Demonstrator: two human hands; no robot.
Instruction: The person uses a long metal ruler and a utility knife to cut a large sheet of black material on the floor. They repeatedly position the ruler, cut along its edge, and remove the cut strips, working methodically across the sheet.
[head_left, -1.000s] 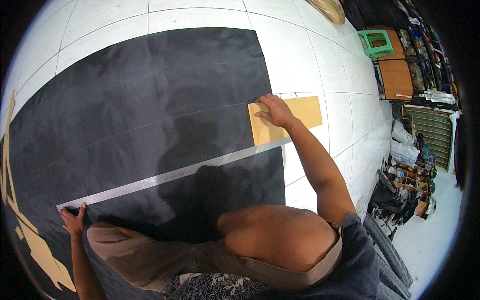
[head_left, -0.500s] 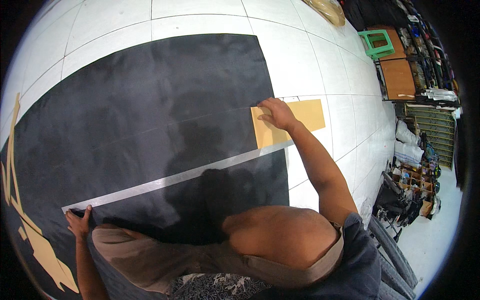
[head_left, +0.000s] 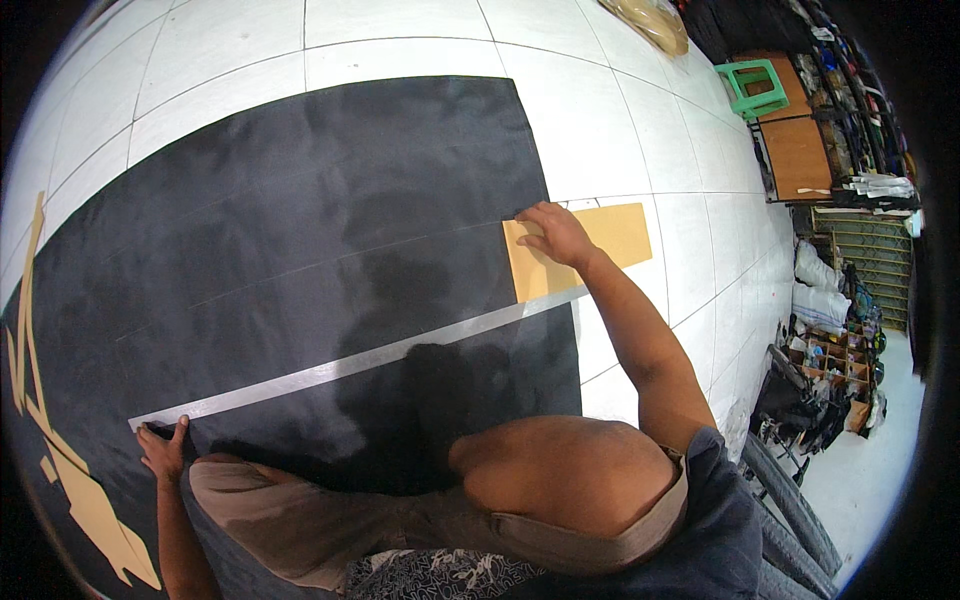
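Observation:
A long silver metal ruler lies aslant across a large black sheet on the floor. At the ruler's left end, my left hand rests with thumb and fingers apart, the fingertips against its lower edge. My right hand is on a tan card template at the sheet's right edge. Its bent fingers touch the card near the upper left corner, with a gap between thumb and forefinger. The card's lower edge lies along the ruler near its right end. A faint pale line runs across the sheet, left of the card.
Tan card strips and offcuts lie along the left edge. White floor tiles surround the sheet. A green stool, loaded shelves and a compartment rack stand to the right. Dark rolls lie beside me, lower right.
The whole view has shifted slightly. Both hands keep their places on the ruler and the card template.

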